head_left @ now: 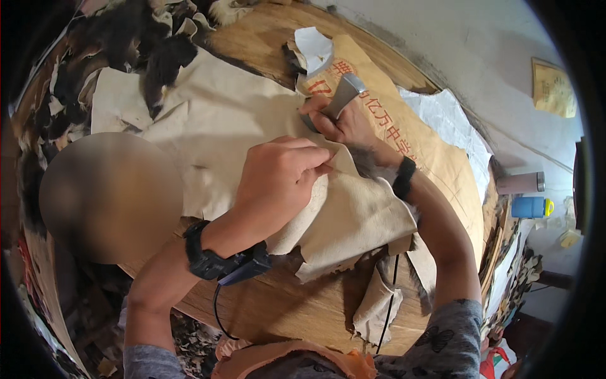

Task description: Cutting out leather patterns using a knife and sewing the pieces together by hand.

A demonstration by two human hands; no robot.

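Observation:
My left hand (281, 180), closed, pinches the edge of a cream hide (353, 215) with its top edge folded up, showing some grey-brown fur underneath. Just beyond it, my right hand (341, 126) grips a wide, flat metal blade (346, 93) close to the hide. A larger spread of pale hide (221, 120) lies to the left and behind my left hand. A brown paper sheet with red print (442, 183) lies under and beside my right arm. Both wrists wear black straps, with a cable hanging from the left one.
Dark fur scraps (117, 35) pile at the back left, beside a blurred patch (110, 196). Pale offcuts (375, 303) hang near the front of the wooden board (240, 303). A pink bottle (521, 182) and a blue container (528, 207) sit at the right by the wall.

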